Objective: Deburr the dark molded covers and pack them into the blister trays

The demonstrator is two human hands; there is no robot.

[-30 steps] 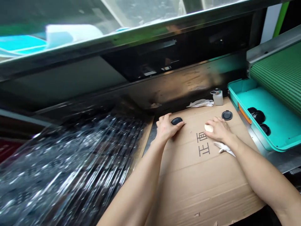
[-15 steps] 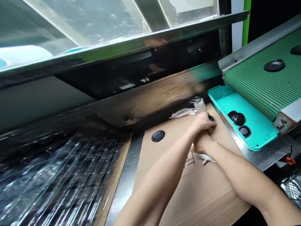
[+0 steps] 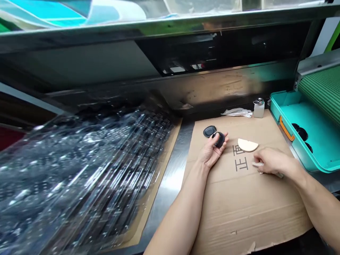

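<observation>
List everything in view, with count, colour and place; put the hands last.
Held round part: 1, black, in the left hand
Loose round part: 1, black, on the cardboard
Half-round pad: 1, cream, on the cardboard
White cloth: 1, white, at the right fingers
Crumpled cloth: 1, white, cardboard's far edge
Bottle: 1, whitish, silvery top, beside crumpled cloth
Cardboard: 1 sheet, brown, under the hands
Bin: 1, turquoise, right
Binned parts: several, black, in the bin
Belt: 1, green, far right
Plastic packaging: count unclear, clear, left
Left hand: 1, bare, centre
Right hand: 1, bare, right of centre

White glare on the clear plastic [image 3: 106,159] (blurry toward left).
</observation>
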